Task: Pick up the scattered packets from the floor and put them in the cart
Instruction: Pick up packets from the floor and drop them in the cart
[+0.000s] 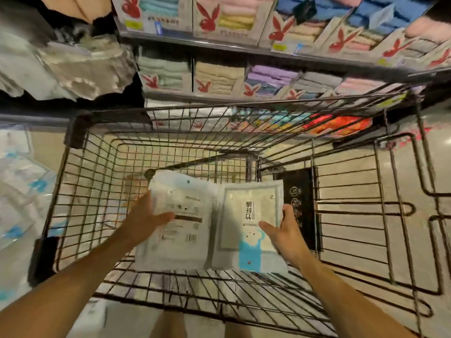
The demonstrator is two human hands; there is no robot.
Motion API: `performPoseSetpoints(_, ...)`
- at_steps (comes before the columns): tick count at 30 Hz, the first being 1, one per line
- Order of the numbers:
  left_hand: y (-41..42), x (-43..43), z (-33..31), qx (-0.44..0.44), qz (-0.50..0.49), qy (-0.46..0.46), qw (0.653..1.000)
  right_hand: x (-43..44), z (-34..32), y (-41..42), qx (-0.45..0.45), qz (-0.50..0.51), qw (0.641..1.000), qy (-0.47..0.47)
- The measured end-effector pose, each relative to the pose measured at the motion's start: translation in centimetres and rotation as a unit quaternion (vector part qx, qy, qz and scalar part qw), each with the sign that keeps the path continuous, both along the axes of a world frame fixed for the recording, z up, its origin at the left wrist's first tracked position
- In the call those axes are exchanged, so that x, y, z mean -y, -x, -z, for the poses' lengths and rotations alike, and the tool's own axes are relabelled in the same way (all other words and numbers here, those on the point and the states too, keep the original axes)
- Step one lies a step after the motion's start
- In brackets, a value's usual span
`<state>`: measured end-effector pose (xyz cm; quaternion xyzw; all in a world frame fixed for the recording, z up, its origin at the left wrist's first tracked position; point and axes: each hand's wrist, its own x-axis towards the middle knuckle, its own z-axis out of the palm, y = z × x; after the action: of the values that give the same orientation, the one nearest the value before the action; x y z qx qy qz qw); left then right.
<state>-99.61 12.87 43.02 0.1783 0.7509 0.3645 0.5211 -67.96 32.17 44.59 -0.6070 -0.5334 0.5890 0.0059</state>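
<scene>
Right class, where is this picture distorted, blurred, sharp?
Head view: wide-angle distortion bows the black wire cart and shelves of boxed towels; clear-wrapped floor packets at left smear; the white printed packet in the left hand and blue-panelled white packet in the right hand look sharpest.

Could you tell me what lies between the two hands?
Head view: two flat packets, the white barcode-labelled packet in the left hand, the white blue-panelled packet in the right hand.
</scene>
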Motion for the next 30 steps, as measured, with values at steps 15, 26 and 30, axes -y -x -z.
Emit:
performPoseSetpoints(15, -1.6, 0.4, 2.1, -0.128, 0.022, 0.123, 0.984, 2.0, 3.8, 0.9, 0.224, -0.104, 0.968, -0.044)
performPoseSetpoints(26, -2.8, -1.1, -12.9, -0.317, 0.200, 0.150, 0.915, -0.6, -9.4, 3.1, 0.296, -0.267, 0.893, -0.210)
performPoseSetpoints(30, -3.7, -3.4, -23.5, -0.470, 0.265, 0.131, 0.832, -1.9, -20.7, 6.6, 0.251, -0.337, 0.833, -0.359)
